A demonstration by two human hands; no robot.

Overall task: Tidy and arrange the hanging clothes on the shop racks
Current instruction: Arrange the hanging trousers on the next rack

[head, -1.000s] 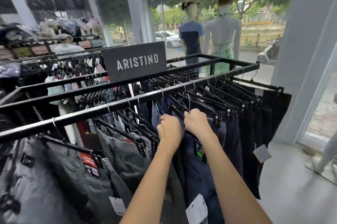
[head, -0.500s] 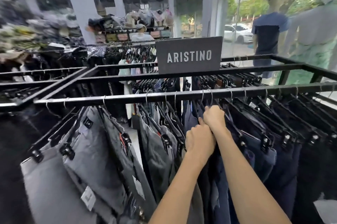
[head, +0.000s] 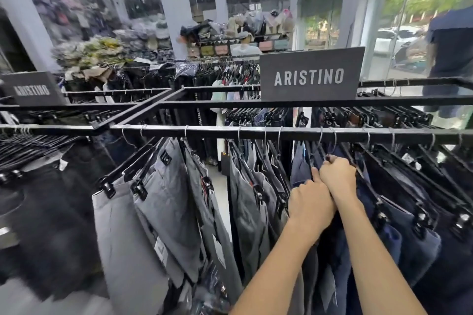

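Observation:
A black metal rack rail (head: 204,133) runs across the view with trousers on black clip hangers. Grey trousers (head: 163,202) hang on the left, navy trousers (head: 399,238) on the right. Both my hands are among the navy trousers just below the rail, touching each other. My right hand (head: 337,176) grips the top of a black hanger, fingers curled over it. My left hand (head: 311,203) sits just below and left, fingers curled into the waistband of a navy pair (head: 300,168); what exactly it grips is hidden.
A dark ARISTINO sign (head: 311,76) stands on the rack's middle bar, and a second sign (head: 30,89) is at far left. Black trousers (head: 43,207) hang at lower left. Shelves of bags and caps (head: 238,35) fill the back. A dressed mannequin (head: 450,45) stands by the window.
My view has swung left along the rack, bringing the grey trousers and second sign into sight. Both hands stay together on the navy trousers' hangers, right hand slightly higher.

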